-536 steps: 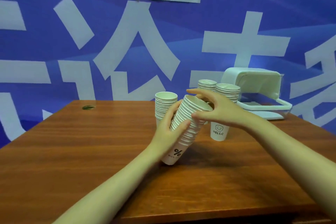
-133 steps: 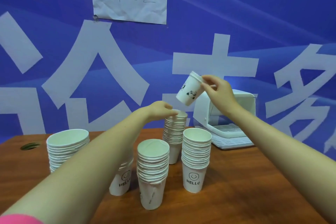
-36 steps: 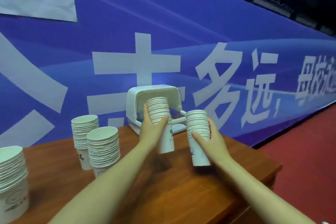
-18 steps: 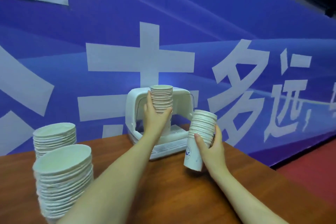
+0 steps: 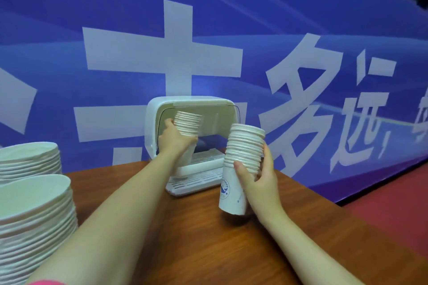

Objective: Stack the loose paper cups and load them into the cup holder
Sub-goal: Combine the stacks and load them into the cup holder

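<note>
A white cup holder (image 5: pixel 152 122) with its lid raised stands at the table's back edge against the blue banner. My left hand (image 5: pixel 173 140) grips a stack of white paper cups (image 5: pixel 188 122) and holds it upright inside the holder's open front, just under the lid. My right hand (image 5: pixel 257 180) holds a second stack of cups (image 5: pixel 243 152), tilted slightly, in the air to the right of the holder and above the table. Its bottom cup carries a round blue print.
Two more cup stacks (image 5: pixel 32 210) stand at the near left edge of the view, one behind (image 5: pixel 27 159) the other. The brown wooden table (image 5: pixel 208 243) ends at the right, where a red floor (image 5: pixel 393 201) lies below. The blue banner (image 5: pixel 231 41) closes off the back.
My left hand has pushed its cup stack forward into the holder's opening. My right hand has kept its stack lifted beside the holder, and the view has moved closer.
</note>
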### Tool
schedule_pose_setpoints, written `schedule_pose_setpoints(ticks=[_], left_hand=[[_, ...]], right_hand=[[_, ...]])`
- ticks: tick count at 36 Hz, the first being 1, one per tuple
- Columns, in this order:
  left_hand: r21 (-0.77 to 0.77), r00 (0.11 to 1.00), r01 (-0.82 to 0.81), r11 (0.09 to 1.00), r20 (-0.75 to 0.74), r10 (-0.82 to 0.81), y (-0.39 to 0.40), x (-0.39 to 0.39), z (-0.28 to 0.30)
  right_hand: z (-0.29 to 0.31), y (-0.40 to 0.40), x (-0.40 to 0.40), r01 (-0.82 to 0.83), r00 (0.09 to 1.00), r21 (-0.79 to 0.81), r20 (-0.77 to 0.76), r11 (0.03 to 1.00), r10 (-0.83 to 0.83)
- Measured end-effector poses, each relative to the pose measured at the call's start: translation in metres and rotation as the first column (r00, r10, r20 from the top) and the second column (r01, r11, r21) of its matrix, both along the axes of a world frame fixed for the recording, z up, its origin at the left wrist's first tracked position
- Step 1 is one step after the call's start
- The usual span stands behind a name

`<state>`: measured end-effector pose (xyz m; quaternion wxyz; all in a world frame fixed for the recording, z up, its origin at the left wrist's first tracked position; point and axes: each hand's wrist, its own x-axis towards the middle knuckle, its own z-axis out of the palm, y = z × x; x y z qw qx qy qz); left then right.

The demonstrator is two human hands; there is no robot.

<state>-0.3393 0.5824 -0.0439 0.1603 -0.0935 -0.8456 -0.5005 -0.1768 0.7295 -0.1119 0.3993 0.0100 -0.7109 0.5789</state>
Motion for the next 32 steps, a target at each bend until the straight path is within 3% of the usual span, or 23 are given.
schedule_pose_setpoints(ticks=[16, 24, 32], left_hand=[[0.058, 0.995, -0.06, 0.996, 0.089, 0.055, 0.009, -0.031, -0.008], [-0.037, 0.995, -0.049, 0.998, 0.09, 0.052, 0.01, -0.022, -0.006], [-0.131, 0.984, -0.149, 0.98, 0.076, 0.16, 0.019, 0.028, 0.005]], right_hand=[[-0.007, 0.002, -0.006, -0.04, 0.998, 0.073, 0.058, 0.997, 0.036], [-0.007, 0.009, -0.009, -0.001, 0.997, 0.053, 0.078, 0.999, -0.003], [-0.006, 0.011, -0.003, 0.001, 0.993, 0.015, 0.118, 1.0, -0.003]])
